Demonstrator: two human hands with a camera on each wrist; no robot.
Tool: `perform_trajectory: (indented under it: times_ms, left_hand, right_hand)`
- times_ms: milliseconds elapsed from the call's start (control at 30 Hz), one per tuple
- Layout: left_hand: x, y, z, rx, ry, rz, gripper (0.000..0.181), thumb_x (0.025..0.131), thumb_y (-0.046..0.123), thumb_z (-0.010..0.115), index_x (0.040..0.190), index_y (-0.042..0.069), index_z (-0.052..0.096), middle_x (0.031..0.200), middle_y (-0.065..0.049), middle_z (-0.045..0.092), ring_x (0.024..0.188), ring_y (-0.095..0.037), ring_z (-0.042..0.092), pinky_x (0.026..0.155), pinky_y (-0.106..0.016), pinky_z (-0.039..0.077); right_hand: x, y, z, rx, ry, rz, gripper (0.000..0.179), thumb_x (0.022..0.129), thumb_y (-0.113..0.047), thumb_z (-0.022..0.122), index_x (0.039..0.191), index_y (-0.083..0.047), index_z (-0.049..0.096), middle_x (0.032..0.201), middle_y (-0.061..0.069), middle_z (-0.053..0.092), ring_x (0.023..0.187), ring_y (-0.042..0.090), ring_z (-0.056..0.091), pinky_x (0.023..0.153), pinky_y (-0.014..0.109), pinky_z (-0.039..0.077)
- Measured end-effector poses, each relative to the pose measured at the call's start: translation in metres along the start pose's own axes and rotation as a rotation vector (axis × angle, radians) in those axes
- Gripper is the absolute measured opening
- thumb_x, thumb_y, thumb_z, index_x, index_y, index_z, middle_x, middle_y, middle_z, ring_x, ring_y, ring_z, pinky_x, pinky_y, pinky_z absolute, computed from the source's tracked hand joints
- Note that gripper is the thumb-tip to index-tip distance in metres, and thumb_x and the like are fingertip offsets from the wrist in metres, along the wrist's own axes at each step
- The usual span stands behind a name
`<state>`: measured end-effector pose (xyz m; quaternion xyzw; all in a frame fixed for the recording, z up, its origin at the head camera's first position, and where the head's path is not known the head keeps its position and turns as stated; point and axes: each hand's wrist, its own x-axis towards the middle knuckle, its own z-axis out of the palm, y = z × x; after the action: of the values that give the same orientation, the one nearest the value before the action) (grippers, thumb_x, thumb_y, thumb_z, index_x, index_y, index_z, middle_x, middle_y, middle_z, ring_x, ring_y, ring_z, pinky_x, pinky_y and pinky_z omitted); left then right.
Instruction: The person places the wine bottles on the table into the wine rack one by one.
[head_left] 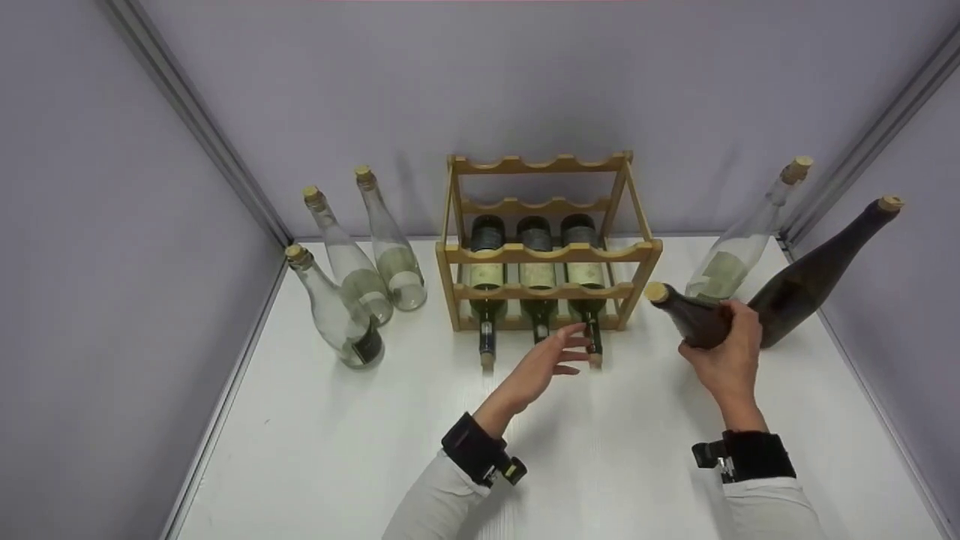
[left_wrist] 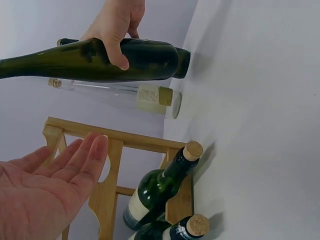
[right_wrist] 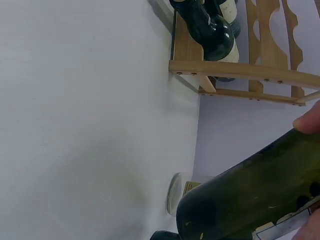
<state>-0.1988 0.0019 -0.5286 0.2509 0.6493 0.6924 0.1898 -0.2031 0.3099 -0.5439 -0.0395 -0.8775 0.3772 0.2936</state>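
Observation:
My right hand grips a dark green wine bottle with a cork in its neck. The left wrist view shows fingers and thumb wrapped round this bottle; in the right wrist view its base hangs over the table, tilted. My left hand, palm up with fingers extended and spread, holds nothing. It hovers before a wooden wine rack, overlapping the neck of the rightmost racked bottle in the head view. Three labelled green bottles lie in the rack's bottom tier, corks toward me; the middle cork is hidden.
Three corked clear bottles stand left of the rack, the nearest clear bottle having a dark label. On the right are another clear bottle and a tall dark bottle. Pale walls enclose the white table. The rack's upper rails are scalloped.

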Motion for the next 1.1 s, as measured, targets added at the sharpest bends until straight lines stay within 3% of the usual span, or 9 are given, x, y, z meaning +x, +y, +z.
perform_trajectory:
  times_ms: [233,500,667,867,1000,1100]
  left_hand:
    - [0.0,0.007,-0.007,-0.035,0.017,0.051,0.083,0.1,0.065,0.024,0.15,0.0,0.034,0.141,-0.02,0.049,0.125,-0.034,0.053,0.097,-0.044,0.047]
    - [-0.002,0.013,-0.017,0.035,0.077,0.051,0.088,0.096,0.07,0.023,0.151,0.001,0.032,0.146,-0.019,0.043,0.122,-0.03,0.054,0.097,-0.04,0.048]
    - [-0.003,0.015,-0.021,0.154,0.138,0.031,0.073,0.102,0.06,0.029,0.15,0.006,0.038,0.14,-0.014,0.051,0.116,-0.027,0.057,0.095,-0.04,0.048]
    - [-0.003,0.009,-0.021,0.387,0.166,0.024,0.053,0.1,0.036,0.057,0.146,0.012,0.046,0.134,-0.009,0.056,0.102,-0.015,0.064,0.082,-0.03,0.053]
    - [-0.004,0.003,-0.021,0.575,0.175,0.016,0.057,0.094,0.04,0.067,0.142,0.015,0.052,0.13,-0.004,0.058,0.093,-0.009,0.063,0.077,-0.025,0.052]
    - [-0.006,0.0,-0.021,0.705,0.155,0.002,0.056,0.092,0.046,0.066,0.138,0.015,0.056,0.126,-0.003,0.061,0.096,-0.014,0.063,0.081,-0.028,0.052]
  right_hand:
    - [-0.008,-0.006,0.006,-0.143,-0.018,-0.14,0.086,0.052,0.005,0.091,0.126,-0.007,0.049,0.125,0.019,0.048,0.12,0.042,0.041,0.098,0.062,0.029]
    - [-0.017,-0.01,0.012,-0.205,-0.062,-0.267,0.081,0.051,0.007,0.089,0.123,-0.007,0.056,0.128,0.02,0.049,0.122,0.042,0.041,0.111,0.063,0.014]
    - [-0.021,-0.013,0.019,-0.263,-0.089,-0.376,0.076,0.051,0.006,0.086,0.121,-0.01,0.06,0.124,0.019,0.052,0.119,0.043,0.044,0.111,0.063,0.014]
    - [-0.025,-0.017,0.024,-0.293,-0.118,-0.459,0.075,0.051,0.005,0.085,0.121,-0.013,0.063,0.124,0.018,0.052,0.118,0.042,0.044,0.11,0.063,0.014]
    - [-0.027,-0.021,0.028,-0.286,-0.137,-0.495,0.077,0.05,0.005,0.085,0.121,-0.014,0.064,0.124,0.018,0.053,0.118,0.042,0.045,0.11,0.063,0.015]
    - [-0.029,-0.023,0.03,-0.295,-0.146,-0.52,0.077,0.05,0.003,0.084,0.121,-0.014,0.064,0.123,0.018,0.054,0.117,0.042,0.046,0.109,0.063,0.016]
